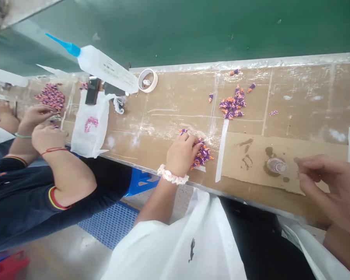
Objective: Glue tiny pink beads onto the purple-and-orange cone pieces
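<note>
Near pile (203, 155): front of the worktop (177, 91), at the left hand (181, 153).
Far pile (233, 104): behind it, to the right.
Cup (276, 166): on the cardboard sheet (317, 153), just left of the right hand (332, 179).
Tape roll (155, 82): left of the far pile, beside the bottle (106, 69).
Phone (92, 91): at the back of the cloth-like sheet (90, 142).
Co-worker's hands (48, 138): farther left, before a third pile (51, 97).

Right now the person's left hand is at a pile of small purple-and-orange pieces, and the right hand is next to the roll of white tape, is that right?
Not quite: the head view shows the right hand next to a small clear container, not the tape. The left hand is indeed at a pile of small purple-and-orange pieces.
</note>
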{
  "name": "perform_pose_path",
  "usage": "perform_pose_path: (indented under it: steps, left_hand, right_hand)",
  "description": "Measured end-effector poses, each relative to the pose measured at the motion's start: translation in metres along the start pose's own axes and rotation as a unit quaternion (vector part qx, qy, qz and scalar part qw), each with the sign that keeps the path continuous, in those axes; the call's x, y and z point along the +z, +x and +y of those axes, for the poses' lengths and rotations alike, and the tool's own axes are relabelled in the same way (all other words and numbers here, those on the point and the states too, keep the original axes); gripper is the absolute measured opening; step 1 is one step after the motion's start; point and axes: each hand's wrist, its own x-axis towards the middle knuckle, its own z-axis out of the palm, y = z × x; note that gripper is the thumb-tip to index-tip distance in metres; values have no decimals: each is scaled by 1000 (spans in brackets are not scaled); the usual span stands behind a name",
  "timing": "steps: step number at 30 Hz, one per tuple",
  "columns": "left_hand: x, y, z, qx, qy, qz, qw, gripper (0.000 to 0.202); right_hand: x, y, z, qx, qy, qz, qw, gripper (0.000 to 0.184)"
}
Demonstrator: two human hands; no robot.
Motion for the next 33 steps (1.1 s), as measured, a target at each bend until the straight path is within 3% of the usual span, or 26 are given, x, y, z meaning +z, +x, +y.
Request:
perform_pose_path:
  steps: [5,11,17,22,26,33]
  left_hand:
    - [-7,14,3,25,22,-43,998,12]
    - [-14,23,3,13,-7,-89,996,31]
    - [-15,33,7,12,16,-108,994,22]
    - [-20,38,11,33,15,-155,987,23]
    - [-25,41,14,37,7,-190,981,32]
    - [-18,43,4,41,19,-182,982,27]
  right_hand:
    - [-3,9,0,-29,9,13,999,15]
    - [-1,9,0,-48,1,13,999,24]
    - [3,9,0,-49,3,20,999,25]
    - [7,11,-1,-47,15,16,999,12]
    - [8,11,-1,-7,-2,2,1000,5]
    - [9,10,0,9,-4,10,1000,6]
